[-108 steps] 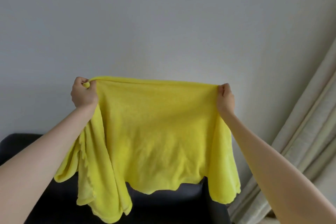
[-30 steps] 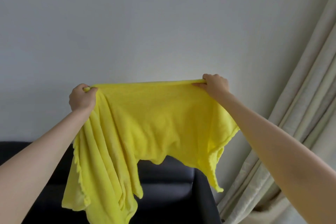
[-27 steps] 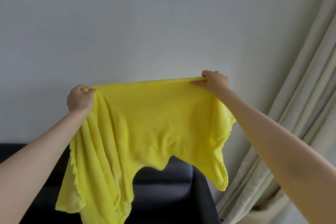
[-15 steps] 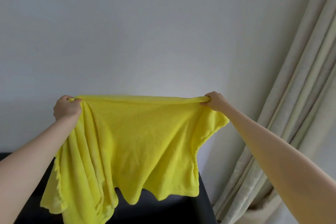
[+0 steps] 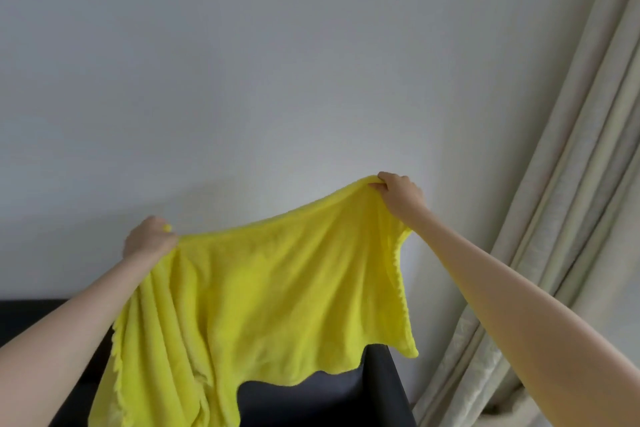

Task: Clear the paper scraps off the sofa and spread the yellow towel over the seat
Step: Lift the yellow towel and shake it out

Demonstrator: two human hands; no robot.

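A person's left hand [image 5: 149, 240] and right hand [image 5: 401, 196] grip a yellow towel [image 5: 263, 291] aloft above a black sofa [image 5: 322, 402], beside a curtain [image 5: 568, 184].

The right hand [image 5: 401, 194] now rides higher than the left hand [image 5: 149, 241], so the yellow towel's [image 5: 270, 295] top edge slants and sags instead of stretching level.

One head-worn camera looks forward at the wall [image 5: 242, 80], close over outstretched arms, the sofa [image 5: 329, 399] low in frame.
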